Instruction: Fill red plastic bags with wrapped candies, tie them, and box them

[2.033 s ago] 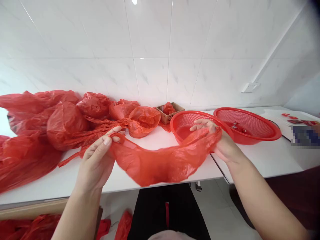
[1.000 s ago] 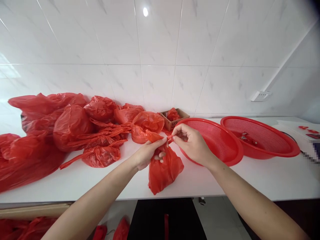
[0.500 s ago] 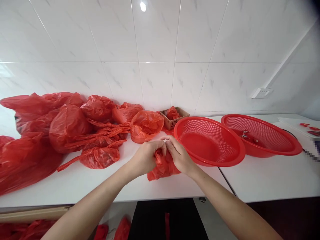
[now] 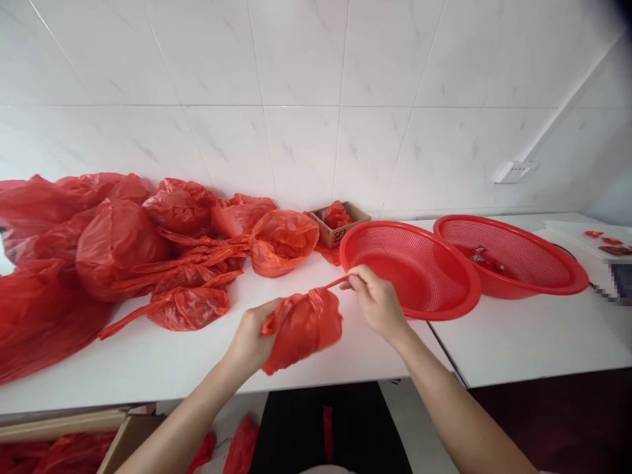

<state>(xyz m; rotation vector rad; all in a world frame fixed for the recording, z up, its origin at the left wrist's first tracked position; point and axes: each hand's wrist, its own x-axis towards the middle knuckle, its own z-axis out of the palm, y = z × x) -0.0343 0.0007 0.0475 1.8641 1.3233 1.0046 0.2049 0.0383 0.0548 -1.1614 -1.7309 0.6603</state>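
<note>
A small, filled red plastic bag (image 4: 311,329) hangs between my hands above the white table's front part. My left hand (image 4: 254,336) is closed round the bag's left side and a twisted end of it. With thumb and fingers pinched, my right hand (image 4: 372,296) grips a thin twisted strand that stretches from the bag's top. The bag's contents are hidden by the plastic. Just behind it lies an open-topped red bag (image 4: 284,242), and the nearer red basket (image 4: 409,270) stands beyond my right hand.
Several filled red bags (image 4: 118,247) are heaped at the left. A small cardboard box (image 4: 340,227) stands by the wall. A second red basket (image 4: 513,253) holds small items. Below the table's left edge is an open carton (image 4: 111,441).
My hands have moved apart, the right one outward with a strand drawn taut. The bag has been raised and tilted between them. The view has shifted slightly.
</note>
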